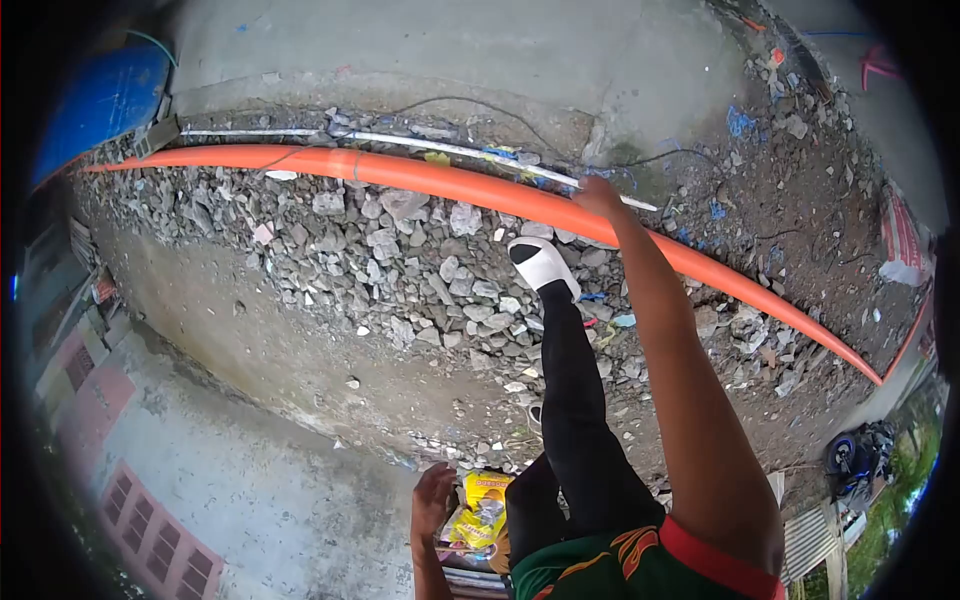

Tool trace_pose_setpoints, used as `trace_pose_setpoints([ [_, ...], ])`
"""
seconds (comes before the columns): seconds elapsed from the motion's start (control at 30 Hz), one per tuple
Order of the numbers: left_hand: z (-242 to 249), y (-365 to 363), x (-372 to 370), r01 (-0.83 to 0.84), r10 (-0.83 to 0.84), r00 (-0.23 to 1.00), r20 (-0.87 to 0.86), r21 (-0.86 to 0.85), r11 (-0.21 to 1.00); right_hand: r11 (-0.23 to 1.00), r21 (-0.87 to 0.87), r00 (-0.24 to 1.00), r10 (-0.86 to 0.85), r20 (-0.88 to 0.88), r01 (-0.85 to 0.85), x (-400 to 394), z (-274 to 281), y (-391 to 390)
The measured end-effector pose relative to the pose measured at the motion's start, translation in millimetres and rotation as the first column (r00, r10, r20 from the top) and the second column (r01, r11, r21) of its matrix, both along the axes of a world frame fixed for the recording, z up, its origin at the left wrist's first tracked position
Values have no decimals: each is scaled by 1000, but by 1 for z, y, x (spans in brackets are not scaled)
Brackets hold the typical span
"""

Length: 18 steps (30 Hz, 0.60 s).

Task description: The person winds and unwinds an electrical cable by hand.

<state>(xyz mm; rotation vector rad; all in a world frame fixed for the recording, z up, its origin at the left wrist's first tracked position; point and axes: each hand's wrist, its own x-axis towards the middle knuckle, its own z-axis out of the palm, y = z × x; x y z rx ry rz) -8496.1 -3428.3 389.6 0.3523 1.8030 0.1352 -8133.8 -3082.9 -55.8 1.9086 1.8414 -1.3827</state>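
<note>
My right hand [598,195] reaches out over the long orange pipe [450,182], its fingers closed around the thin white pipe [530,168] near that pipe's right end. The white pipe lies along the far side of the orange one, beside the concrete. Low in the view, my left hand [435,495] hangs beside a yellow printed bag [482,510], with its fingers loosely bent and apart and nothing visible in them. My shoe [543,264], white with a dark patch, rests on broken stones close to the orange pipe.
Grey rubble [380,245] covers the strip under the orange pipe. A concrete slab [450,50] lies beyond it. At the upper left is a blue sheet [100,105]. A red and white sack [900,235] lies at the far right, above a parked motorcycle [855,455].
</note>
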Motion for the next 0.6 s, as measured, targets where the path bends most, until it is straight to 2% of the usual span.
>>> trace_pose_setpoints([
  [0.03, -9, 3, -4, -19, 18, 1000, -15, -56, 998, 996, -57, 997, -76, -5, 75, -20, -3, 19],
  [0.07, -19, 8, -6, -40, 37, 999, -32, -104, 994, 996, -64, 997, -66, 36, 68, -31, -25, 33],
  [0.13, -37, 31, -8, -111, 107, 993, -46, -86, 990, 987, -67, 973, -135, 186, 149, -52, -66, 49],
  [0.2, -54, 55, -5, -199, 195, 979, -65, -57, 978, 973, 177, 928, -201, 314, 151, -69, -76, 48],
  [0.3, -75, 95, -12, -51, 53, 997, -60, 34, 998, 997, 9, 972, -80, 221, 80, -69, -70, 52],
  [0.33, -81, 110, -13, -45, 49, 998, -39, 92, 995, 999, 42, 988, -3, 153, -4, -63, -60, 53],
  [0.37, -89, 126, -16, -18, 23, 1000, -22, 195, 981, 996, 75, 999, -51, 10, 50, -64, -51, 46],
  [0.4, -94, 146, -19, 89, -74, 994, -80, 210, 974, 970, 182, 981, -137, -139, 162, -68, -23, 37],
  [0.43, -100, 172, -22, 322, -289, 946, -149, 309, 895, 957, 250, 977, -104, -187, 150, -71, 6, 25],
  [0.47, -103, 208, -16, 505, -431, 862, -267, 375, 777, 978, 162, 972, -99, -212, 135, -74, 59, 18],
  [0.5, -104, 240, -9, 567, -466, 824, -323, 441, 696, 966, 251, 981, -10, -196, 60, -79, 87, 1],
  [0.53, -107, 266, -3, 655, -518, 755, -401, 493, 573, 984, 176, 976, 10, -216, 28, -85, 140, -9],
  [0.57, -98, 295, 12, 758, -597, 643, -480, 507, 409, 980, 197, 975, 23, -223, 22, -94, 186, -24],
  [0.6, -90, 318, 23, 818, -669, 531, -520, 519, 246, 993, 114, 973, 56, -225, -31, -103, 238, -32],
])
